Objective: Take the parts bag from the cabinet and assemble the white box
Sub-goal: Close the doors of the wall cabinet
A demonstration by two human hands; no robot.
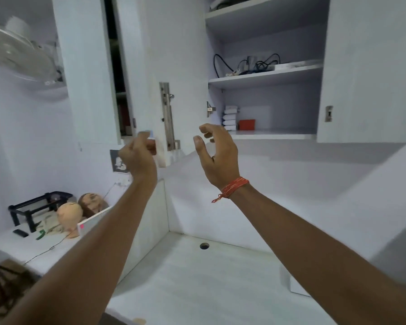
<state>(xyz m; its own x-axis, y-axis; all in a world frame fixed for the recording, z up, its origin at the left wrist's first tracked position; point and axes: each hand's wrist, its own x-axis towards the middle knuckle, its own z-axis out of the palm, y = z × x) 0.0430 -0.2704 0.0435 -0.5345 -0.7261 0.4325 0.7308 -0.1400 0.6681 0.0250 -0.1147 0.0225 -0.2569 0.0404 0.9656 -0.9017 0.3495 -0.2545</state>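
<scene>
White wall cabinet point(263, 73) stands open above the surface point(197, 277). Left hand point(138, 153) is curled at the door edge point(161, 148); right hand point(217, 156) is spread, empty. Parts bag cannot be identified; the lowest shelf point(274, 135) should be searched first.

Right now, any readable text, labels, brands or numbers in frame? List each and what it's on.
None legible.
Stacked white items on the lowest cabinet shelf: dark marks, too blurred to read.
Orange box beside them: no text visible.
Dark panel on the wall behind the left hand: white graphic, no readable words.
Pink tag on the white board edge: blank or too small.
</scene>
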